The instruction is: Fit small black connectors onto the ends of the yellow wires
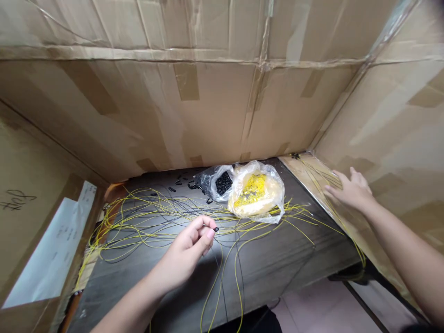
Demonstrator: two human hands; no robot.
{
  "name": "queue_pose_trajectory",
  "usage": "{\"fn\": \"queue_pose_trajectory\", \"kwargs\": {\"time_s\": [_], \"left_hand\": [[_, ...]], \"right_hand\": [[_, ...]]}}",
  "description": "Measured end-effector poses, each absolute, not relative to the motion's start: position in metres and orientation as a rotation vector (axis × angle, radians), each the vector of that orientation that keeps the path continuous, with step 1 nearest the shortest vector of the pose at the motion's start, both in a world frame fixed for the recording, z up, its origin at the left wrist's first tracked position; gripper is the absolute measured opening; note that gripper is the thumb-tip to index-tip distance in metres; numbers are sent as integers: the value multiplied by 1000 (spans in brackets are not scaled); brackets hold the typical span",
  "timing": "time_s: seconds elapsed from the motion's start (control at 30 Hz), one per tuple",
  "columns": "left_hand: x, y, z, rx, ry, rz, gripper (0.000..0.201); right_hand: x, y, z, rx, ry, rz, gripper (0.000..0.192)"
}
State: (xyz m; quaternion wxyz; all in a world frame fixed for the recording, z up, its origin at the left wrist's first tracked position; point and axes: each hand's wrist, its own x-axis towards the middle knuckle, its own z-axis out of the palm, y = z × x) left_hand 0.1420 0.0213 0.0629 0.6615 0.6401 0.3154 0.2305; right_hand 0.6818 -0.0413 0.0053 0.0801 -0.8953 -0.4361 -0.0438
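My left hand (194, 240) is closed in a pinch above the dark table, with a small black connector (217, 229) at its fingertips. Thin yellow and black wires hang down near that hand; whether one of them joins the connector is hard to make out. On the right, my right hand (352, 188) has its fingers spread and holds nothing. It hovers over or beside several yellow wires (317, 173) that lie along the cardboard strip. Behind my left hand sits a clear plastic bag (274, 215) of small yellow pieces (255, 187).
Beside it, another plastic bag (206, 178) holds small black pieces (224, 183). Loose black connectors (172, 189) lie to its left. A long bundle of yellow and black wires (138, 217) crosses the table (277, 263). Taped cardboard walls (215, 115) stand behind and at both sides.
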Motion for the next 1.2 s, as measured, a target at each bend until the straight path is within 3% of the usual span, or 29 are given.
{"fn": "queue_pose_trajectory", "kwargs": {"time_s": [0.13, 0.3, 0.8, 0.93, 1.0, 1.07, 1.2], "left_hand": [[146, 20, 63, 1440, 681, 514, 29], [149, 14, 65, 1456, 664, 533, 29], [133, 12, 70, 1469, 726, 618, 33], [127, 13, 70, 1513, 724, 652, 30], [124, 13, 70, 1529, 718, 669, 28], [121, 14, 69, 1541, 715, 694, 28], [117, 21, 63, 1574, 715, 737, 30]], "right_hand": [[647, -119, -24, -2837, -1259, -109, 85], [635, -152, -49, -2875, -1134, -159, 86], [669, -157, -18, -2746, -1280, -718, 66], [617, -127, 17, -2379, -1369, -882, 58], [569, -106, 38, -2089, -1521, -859, 44], [509, -85, 56, -1753, -1758, -684, 33], [386, -45, 68, -1182, -2009, -308, 34]]}}
